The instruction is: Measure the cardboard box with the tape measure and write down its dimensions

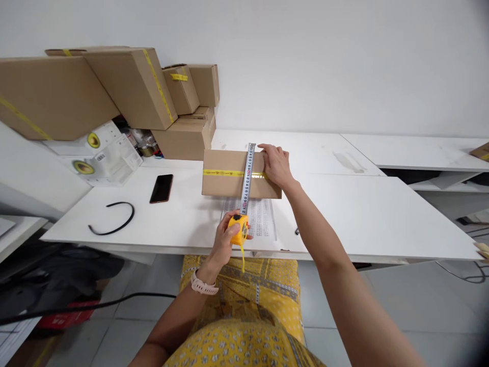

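Note:
A cardboard box (221, 186) with yellow printed tape across it is in the middle of the view, over the front part of the table. My left hand (225, 239) is closed around a yellow tape measure (239, 232) just in front of the box. Its metal blade (247, 178) is pulled out and runs across the box's top to the far edge. My right hand (277, 165) grips the box's far right side, its index finger reaching to the blade's end. Partly under the box lies a printed sheet (263, 219) with rows of small text.
Stacked cardboard boxes (133, 92) fill the back left, beside a white box with avocado pictures (110, 158). A phone (161, 188) and a black curved band (132, 214) lie on the white table (355, 214). A black cable (133, 295) crosses at lower left.

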Demonstrator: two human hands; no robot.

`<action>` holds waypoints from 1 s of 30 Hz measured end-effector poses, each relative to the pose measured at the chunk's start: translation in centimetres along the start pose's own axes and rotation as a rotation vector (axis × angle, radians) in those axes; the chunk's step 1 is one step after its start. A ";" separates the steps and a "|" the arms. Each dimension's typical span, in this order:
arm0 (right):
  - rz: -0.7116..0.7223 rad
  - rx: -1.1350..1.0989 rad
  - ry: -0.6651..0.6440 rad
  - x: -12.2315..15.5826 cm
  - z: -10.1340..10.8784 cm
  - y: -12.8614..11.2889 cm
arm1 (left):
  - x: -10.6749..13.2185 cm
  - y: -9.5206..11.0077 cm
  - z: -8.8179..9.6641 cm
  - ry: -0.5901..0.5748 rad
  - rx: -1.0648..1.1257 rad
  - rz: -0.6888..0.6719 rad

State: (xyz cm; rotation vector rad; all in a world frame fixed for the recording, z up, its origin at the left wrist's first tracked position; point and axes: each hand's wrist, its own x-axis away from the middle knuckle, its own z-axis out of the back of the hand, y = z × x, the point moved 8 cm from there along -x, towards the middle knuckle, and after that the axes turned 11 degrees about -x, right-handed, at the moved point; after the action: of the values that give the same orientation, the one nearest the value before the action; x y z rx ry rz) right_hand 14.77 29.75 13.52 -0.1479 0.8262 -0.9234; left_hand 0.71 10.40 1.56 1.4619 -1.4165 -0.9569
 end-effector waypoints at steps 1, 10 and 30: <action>-0.002 0.031 -0.012 -0.2 -0.2 0.0 | 0.0 0.0 0.0 0.001 0.006 0.006; 0.006 0.189 -0.089 -1.3 -1.2 0.3 | 0.4 -1.2 -1.1 0.009 0.039 0.011; 0.060 0.106 -0.034 -1.3 -1.7 1.1 | -1.1 -5.3 -0.2 -0.046 -0.104 -0.060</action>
State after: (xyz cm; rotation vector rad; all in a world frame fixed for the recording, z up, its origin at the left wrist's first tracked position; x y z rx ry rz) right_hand 13.89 31.78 12.64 -0.0459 0.7448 -0.9035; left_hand 2.57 11.40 -3.38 1.4204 -1.3415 -1.0925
